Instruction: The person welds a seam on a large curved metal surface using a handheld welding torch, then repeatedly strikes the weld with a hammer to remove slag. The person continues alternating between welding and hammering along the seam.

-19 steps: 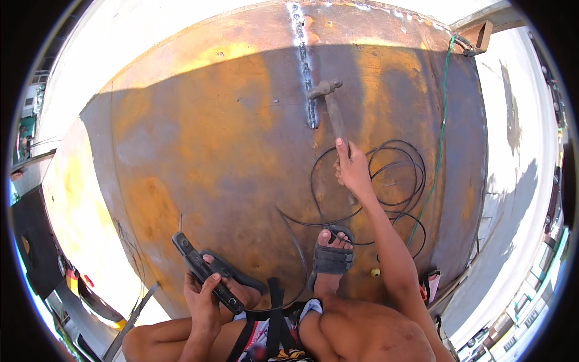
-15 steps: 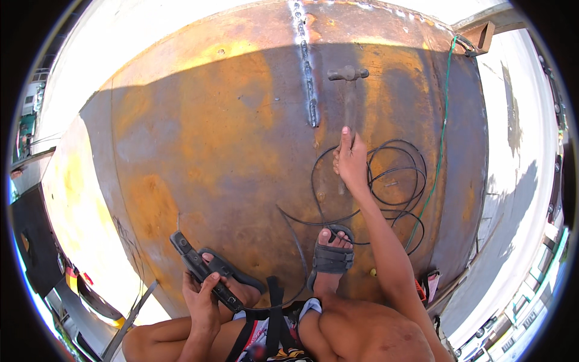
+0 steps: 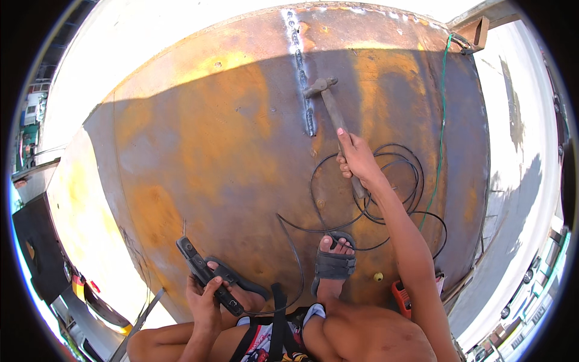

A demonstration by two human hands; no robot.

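My right hand (image 3: 359, 160) is closed round the handle of a ball-peen hammer (image 3: 333, 111). The hammer's head lies over the lower part of a bumpy, white-edged weld seam (image 3: 298, 60) on a rust-stained steel plate (image 3: 205, 181); whether it touches the metal I cannot tell. Near my left knee, my left hand (image 3: 204, 304) grips a long black welding electrode holder (image 3: 196, 260). From its far end sticks a thin rod, and a black cable (image 3: 297, 241) leaves its near end.
The cable runs into loose loops (image 3: 416, 160) beside my right forearm. My sandalled right foot (image 3: 333, 259) stands among them. A green cord (image 3: 444, 114) crosses the plate's right side below a metal bracket (image 3: 479, 35). Beside my right knee sit a red tool (image 3: 400, 297) and a small yellow piece (image 3: 378, 277).
The hammer has swung left and tilted, its head moving from right of the seam onto it. My left hand still holds the electrode holder, and the whole view has shifted slightly.
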